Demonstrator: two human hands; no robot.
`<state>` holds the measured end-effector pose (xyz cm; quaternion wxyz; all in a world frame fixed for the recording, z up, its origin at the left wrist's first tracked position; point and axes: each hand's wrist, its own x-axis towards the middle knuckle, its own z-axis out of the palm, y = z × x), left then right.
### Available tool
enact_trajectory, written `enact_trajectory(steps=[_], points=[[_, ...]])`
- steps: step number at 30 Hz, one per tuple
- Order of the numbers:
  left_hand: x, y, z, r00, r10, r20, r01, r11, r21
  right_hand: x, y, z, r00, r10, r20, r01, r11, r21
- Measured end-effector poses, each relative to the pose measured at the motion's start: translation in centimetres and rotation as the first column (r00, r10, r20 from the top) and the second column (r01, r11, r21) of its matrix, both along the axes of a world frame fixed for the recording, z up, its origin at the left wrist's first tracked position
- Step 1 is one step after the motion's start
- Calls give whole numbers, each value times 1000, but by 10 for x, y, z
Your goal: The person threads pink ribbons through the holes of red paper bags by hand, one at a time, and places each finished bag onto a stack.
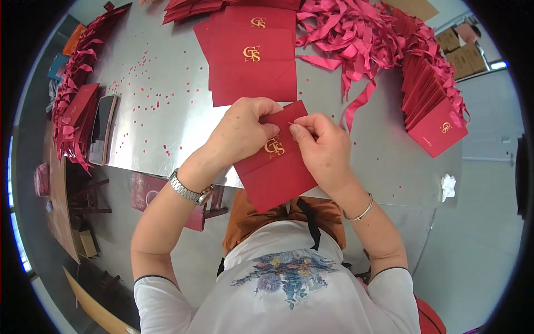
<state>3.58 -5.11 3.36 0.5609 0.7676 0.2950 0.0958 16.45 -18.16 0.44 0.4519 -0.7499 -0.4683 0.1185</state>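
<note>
A flat red paper bag with gold lettering is tilted over the table's near edge, in front of my body. My left hand is closed on its upper left part, thumb on the front and fingers behind. My right hand lies along the bag's upper right edge, with thumb and forefinger pinched together against its face. Whatever is between those fingertips is too small to make out. Just beyond my hands is a stack of similar flat red bags. Farther right, pink-red ribbons lie in a loose heap, one end trailing toward my right hand.
Red bags with ribbons stand in a row at the right, and another ribboned row lines the left edge. Beside that lies a phone. Small red paper dots are scattered over the metal table. A crumpled white tissue sits near the right corner.
</note>
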Motion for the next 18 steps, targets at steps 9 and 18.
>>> enact_trajectory(steps=[9,18], points=[[-3,-2,-9,1000,6,-9,-5,989,147,-8,9,5,997,-4,71,6,1000,-27],[-2,-5,-13,1000,26,-11,-23,969,244,-7,21,17,854,160,495,-69,978,-198]])
